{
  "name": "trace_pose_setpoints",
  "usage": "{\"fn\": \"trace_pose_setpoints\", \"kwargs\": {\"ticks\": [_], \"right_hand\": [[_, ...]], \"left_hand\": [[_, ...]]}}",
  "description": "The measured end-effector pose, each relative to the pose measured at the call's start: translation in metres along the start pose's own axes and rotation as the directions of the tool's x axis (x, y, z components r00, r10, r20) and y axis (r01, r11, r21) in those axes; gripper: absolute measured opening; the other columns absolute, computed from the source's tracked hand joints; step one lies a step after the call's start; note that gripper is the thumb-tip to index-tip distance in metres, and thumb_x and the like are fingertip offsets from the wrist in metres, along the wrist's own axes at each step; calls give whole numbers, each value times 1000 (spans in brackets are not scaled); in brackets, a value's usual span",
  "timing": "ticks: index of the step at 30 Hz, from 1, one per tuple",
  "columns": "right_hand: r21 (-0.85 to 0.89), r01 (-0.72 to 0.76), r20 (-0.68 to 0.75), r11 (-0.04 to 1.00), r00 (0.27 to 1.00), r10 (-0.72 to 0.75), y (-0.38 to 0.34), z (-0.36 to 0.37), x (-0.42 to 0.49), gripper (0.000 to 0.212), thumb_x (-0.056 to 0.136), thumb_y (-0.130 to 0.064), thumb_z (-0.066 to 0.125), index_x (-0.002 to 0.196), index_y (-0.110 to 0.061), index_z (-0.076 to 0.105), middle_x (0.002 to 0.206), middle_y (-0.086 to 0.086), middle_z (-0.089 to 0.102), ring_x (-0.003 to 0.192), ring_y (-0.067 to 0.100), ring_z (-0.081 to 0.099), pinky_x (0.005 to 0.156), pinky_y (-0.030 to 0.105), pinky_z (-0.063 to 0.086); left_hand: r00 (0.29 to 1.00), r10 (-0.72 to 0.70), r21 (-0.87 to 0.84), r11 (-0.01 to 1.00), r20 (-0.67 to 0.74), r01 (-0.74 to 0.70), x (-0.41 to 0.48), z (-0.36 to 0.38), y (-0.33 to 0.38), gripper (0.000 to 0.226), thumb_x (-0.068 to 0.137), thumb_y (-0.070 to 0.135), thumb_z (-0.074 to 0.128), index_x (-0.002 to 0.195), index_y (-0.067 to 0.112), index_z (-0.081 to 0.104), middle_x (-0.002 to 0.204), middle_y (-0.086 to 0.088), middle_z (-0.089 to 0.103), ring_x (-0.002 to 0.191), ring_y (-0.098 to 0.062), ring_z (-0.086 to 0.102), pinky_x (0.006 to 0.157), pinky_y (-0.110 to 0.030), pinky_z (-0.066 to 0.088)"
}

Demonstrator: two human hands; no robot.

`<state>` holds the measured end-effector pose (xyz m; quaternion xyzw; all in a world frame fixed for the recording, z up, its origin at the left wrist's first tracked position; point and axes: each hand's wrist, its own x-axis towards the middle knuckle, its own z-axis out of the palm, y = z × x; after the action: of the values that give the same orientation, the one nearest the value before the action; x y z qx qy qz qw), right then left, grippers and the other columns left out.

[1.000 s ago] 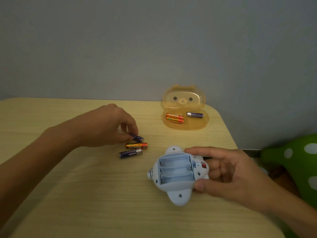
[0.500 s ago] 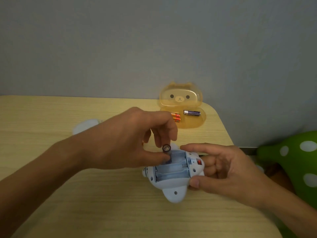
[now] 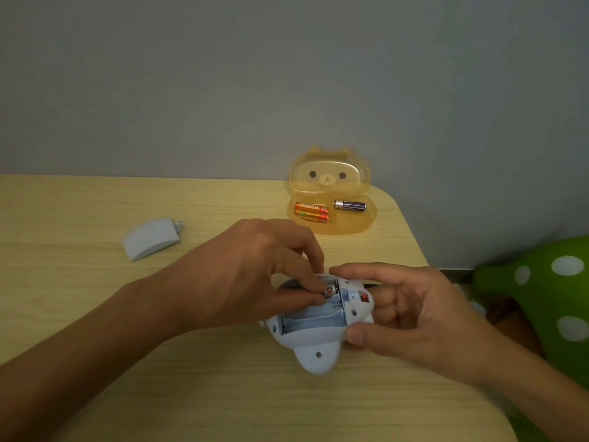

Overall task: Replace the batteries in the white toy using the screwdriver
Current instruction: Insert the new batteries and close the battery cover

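The white toy (image 3: 318, 352) lies belly-up on the wooden table (image 3: 127, 362), its battery compartment open. My right hand (image 3: 411, 314) grips the toy from the right side. My left hand (image 3: 255, 275) pinches a battery (image 3: 328, 292) between thumb and fingers and holds it in the far slot of the compartment; only its tip shows. The nearer slots look empty. The toy's white battery cover (image 3: 153, 239) rests on the table to the far left. No screwdriver is in view.
An open orange bear-faced case (image 3: 338, 229) stands at the back, holding two orange batteries (image 3: 310, 212) and a dark battery (image 3: 350, 205). A green white-dotted object (image 3: 548, 295) sits beyond the table's right edge. A grey wall rises behind the table.
My left hand picked a dark battery off the table, carried it right to the toy and lowered it into the far slot. The view shifted, and the battery cover came into sight.
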<state>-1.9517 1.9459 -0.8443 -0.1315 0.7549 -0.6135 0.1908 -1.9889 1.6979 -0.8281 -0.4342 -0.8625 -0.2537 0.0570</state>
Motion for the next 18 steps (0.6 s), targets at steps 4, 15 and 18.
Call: {"fn": "trace_pose_setpoints", "kwargs": {"ticks": [4, 15, 18], "right_hand": [[-7, -1, 4, 1000, 1000, 1, 2, 0, 0, 62, 68, -11, 85, 126, -25, 67, 103, 5, 85, 93, 27, 82, 78, 34, 68], [-12, -6, -6, 1000, 1000, 6, 4, -4, 1, 62, 71, -11, 85, 129, -24, 68, 103, 10, 85, 95, 33, 81, 86, 48, 66], [-2, -6, 7, 1000, 1000, 6, 3, -4, 2, 62, 71, -11, 85, 129, -26, 68, 104, 10, 84, 96, 33, 81, 85, 47, 66]], "left_hand": [[999, 13, 66, 998, 37, -16, -4, -1, -3, 28, 93, 46, 64, 99, 31, 86, 109, 11, 73, 89, 3, 56, 70, -24, 53], [934, -355, 143, 927, 40, 346, -20, -48, -61, 30, 78, 61, 63, 96, 44, 81, 98, 26, 74, 90, 1, 67, 69, -21, 51], [906, -405, 160, 909, 120, 385, -21, -44, -63, 37, 74, 63, 62, 97, 43, 82, 98, 26, 75, 89, 4, 67, 71, -18, 48]]}}
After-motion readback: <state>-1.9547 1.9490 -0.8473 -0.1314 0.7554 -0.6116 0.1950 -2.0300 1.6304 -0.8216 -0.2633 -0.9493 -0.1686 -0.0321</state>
